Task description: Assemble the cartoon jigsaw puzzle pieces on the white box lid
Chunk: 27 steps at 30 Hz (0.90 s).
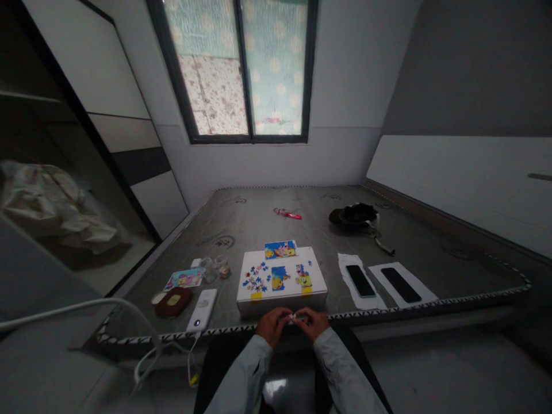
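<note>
As both hands meet just off the near edge of a white cardboard box, the left hand (271,326) and right hand (314,324) pinch a small jigsaw piece (292,317) between their fingertips, fingers held narrow; whether it is one piece or two joined cannot be told. The step in hand appears to be turning or fitting by touch, and the next move seems to call for a light, exact grip and a check of the piece's outline.

Atop the box (282,303) lie two partly joined sections, a left section (278,278) and a right section (304,279), with one picture card (280,249) at the far edge and two yellow tape strips (256,296) at the near one. Loose pieces (257,282), too small and crowded to count, cluster on its left side.

Left of the box, on the mattress (254,215), are one apparent power bank (202,310), one brown case (173,302), one cartoon sheet (185,279) and several clear containers (210,275), overlapping. To its right rest two smartphones (360,280) on two white sheets (378,301); beyond it, one red strap (288,214) and, farther right, one cap (357,215).
</note>
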Motion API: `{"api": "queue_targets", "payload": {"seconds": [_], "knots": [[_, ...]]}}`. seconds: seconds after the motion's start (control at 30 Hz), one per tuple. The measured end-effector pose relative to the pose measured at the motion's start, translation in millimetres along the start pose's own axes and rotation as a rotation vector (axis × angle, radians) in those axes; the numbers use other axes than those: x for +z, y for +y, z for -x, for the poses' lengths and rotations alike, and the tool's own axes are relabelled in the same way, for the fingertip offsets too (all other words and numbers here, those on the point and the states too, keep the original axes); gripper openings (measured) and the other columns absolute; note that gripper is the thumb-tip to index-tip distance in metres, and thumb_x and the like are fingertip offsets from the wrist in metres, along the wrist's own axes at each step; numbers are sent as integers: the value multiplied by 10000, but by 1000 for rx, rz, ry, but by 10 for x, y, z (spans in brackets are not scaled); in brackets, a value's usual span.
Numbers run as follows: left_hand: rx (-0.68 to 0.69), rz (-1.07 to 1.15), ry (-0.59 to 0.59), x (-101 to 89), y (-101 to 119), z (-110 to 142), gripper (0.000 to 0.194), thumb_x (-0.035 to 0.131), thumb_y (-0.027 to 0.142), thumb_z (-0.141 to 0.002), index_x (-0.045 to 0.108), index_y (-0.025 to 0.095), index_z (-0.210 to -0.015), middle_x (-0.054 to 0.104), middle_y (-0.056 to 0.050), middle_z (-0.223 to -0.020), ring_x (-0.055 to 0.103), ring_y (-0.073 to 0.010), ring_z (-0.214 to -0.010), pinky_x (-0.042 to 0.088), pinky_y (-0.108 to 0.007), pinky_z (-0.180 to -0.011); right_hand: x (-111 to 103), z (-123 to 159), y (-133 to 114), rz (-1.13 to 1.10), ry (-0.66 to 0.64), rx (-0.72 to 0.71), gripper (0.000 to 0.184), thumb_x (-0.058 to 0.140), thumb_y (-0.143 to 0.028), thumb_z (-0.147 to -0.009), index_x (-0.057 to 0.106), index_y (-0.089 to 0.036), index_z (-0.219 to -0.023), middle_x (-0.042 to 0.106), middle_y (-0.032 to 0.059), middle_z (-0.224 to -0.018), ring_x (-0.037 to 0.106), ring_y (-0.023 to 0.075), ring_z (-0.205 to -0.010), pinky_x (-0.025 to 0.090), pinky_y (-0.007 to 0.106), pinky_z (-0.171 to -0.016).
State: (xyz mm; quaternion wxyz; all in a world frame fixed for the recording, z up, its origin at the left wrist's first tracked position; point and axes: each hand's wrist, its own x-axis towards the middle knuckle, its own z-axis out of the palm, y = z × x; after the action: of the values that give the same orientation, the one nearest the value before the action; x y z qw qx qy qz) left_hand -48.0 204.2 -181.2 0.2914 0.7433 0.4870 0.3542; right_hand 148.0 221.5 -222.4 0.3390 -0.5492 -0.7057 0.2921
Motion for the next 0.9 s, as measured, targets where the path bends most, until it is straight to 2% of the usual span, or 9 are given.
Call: {"api": "queue_targets", "payload": {"seconds": [0.3, 0.9], "knots": [[-26, -1, -3, 23, -16, 6, 245, 494, 336, -929, 704, 240, -1015, 735, -33, -1037, 667, -180, -1000, 504, -299, -923, -31, 11, -39, -19, 49, -39, 293, 695, -481, -737, 751, -211, -836, 657, -11, -568, 613, 133, -529, 454, 231, -558], [12, -16, 34, 31, -16, 30, 208, 544, 313, -917, 713, 217, -992, 737, -34, -980, 675, -173, -948, 506, -284, -871, -80, 23, -74, -26, 52, -39, 366, 651, -579, -742, 755, -233, -804, 620, -23, -541, 594, 136, -520, 453, 243, -556]]}}
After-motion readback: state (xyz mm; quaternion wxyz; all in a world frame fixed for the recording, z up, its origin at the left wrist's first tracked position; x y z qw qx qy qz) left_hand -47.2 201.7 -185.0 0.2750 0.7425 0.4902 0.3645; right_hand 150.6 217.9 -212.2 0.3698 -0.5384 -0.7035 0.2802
